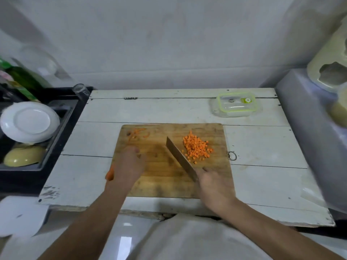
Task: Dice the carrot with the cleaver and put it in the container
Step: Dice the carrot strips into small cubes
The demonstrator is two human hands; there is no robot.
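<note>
The white-painted plank counter [253, 139] took up most of the space before the person, with a black sink [56, 128] to its left holding an upturned white plate [30, 121]. On the counter lay a rectangular wooden cutting board [169, 177], worn and stained. Far behind it, toward the right corner, sat the clear plastic container with a green-rimmed lid [236, 104], lid on, well apart from the board.

The steel cleaver [180, 158] slanted across the board, its edge just left of the heap of small orange carrot dice [197, 147]. The right hand [216, 186] gripped the handle, fingers curled round it. The left hand [127, 166] hovered over the board's left edge, blurred; it seemed to hold a remaining orange carrot piece [110, 173] that stuck out beyond the board, though I could not tell how its fingers lay. A few thin orange carrot scraps [137, 133] lay at the board's far left corner.

The risks, as I judged them: the container was lidded and distant, so carrying dice over on the blade could scatter them across the counter. The leftover piece was short, so cutting it would bring fingertips close to the edge. The heap sat near the board's right side, and a careless sweep could push dice off.
</note>
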